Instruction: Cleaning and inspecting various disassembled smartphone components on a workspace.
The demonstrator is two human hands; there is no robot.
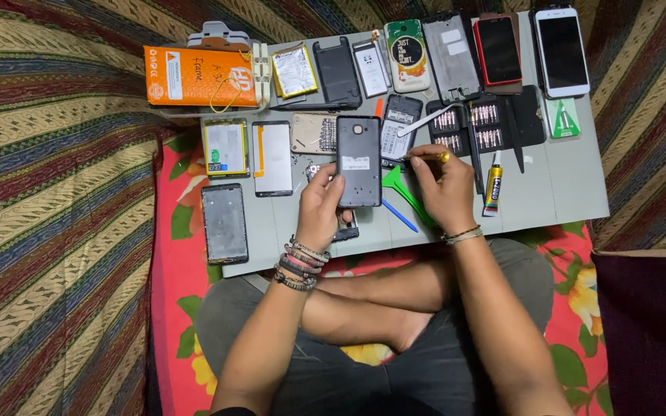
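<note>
Dark phone back cover (358, 160) stands near the middle of the grey bench (564, 192), the left hand (320, 206) with its fingers clamped on its left edge. Just right of it, the right hand (445, 189) has its fingers pinched together on a thin tool (418, 155). A green pry tool (399, 187) and a blue stick (399, 216) lie between the hands; a glue tube (492, 189) lies further right.

The phone (358, 160) stands on the board (564, 192), screwdriver-bit case (475, 127) right, box (198, 77) behind-left.
</note>
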